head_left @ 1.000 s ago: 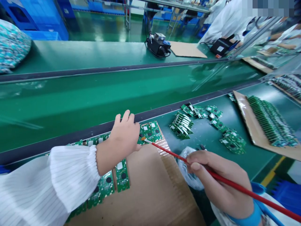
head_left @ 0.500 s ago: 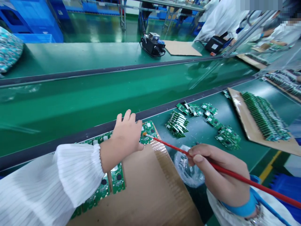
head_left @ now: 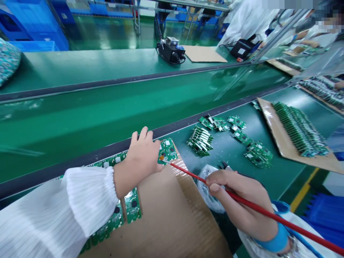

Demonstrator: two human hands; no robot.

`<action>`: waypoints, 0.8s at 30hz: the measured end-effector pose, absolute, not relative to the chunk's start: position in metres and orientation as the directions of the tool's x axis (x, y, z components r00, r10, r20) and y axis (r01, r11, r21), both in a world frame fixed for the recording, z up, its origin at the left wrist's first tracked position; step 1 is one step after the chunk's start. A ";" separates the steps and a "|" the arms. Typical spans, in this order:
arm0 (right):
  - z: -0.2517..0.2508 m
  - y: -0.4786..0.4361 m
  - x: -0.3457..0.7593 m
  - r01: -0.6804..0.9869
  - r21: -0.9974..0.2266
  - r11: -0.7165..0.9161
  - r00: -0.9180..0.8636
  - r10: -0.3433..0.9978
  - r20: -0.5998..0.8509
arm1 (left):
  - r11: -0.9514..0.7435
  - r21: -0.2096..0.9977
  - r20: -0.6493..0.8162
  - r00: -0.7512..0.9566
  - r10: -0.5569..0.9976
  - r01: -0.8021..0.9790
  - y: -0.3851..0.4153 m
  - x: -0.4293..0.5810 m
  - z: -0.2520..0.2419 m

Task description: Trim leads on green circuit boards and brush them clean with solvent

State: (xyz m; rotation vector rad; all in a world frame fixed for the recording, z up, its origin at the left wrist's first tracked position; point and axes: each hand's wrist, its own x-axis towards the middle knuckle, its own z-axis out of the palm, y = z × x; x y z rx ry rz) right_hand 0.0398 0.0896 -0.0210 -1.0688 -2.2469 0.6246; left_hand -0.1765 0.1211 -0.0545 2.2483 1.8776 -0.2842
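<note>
My right hand (head_left: 239, 200) pinches a long red paintbrush (head_left: 258, 206). Its bristle tip touches the green circuit board (head_left: 168, 148) at the cardboard's far corner. Fingers spread, my left hand (head_left: 143, 152) lies over the boards just left of the tip and hides part of them. More circuit boards (head_left: 133, 206) lie in rows on the cardboard sheet (head_left: 166, 215), partly covered by my left sleeve. A clear plastic bag or cup (head_left: 208, 193) sits behind my right fingers, partly hidden.
Loose circuit boards (head_left: 259, 154) and a leaning stack (head_left: 200, 139) lie on the green bench. A cardboard tray (head_left: 282, 143) at right bears tight rows of upright boards (head_left: 299, 129). A black device (head_left: 171, 50) stands across the green channel. A co-worker in white (head_left: 244, 21) is beyond.
My right hand has moved left, and the brush tip has shifted left and slightly down on the board, closer to my left thumb. The left hand stays over the boards.
</note>
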 end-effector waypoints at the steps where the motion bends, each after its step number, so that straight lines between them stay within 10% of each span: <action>1: -0.020 0.089 0.040 0.539 -0.618 0.573 -0.520 0.803 0.292 | -0.173 0.027 -0.270 0.174 0.947 0.984 0.121 -0.176 -0.055; 24: -0.033 0.100 0.049 0.613 -0.643 0.458 -0.333 0.889 0.315 | -0.137 0.099 -0.296 0.161 0.941 0.986 0.139 -0.155 -0.058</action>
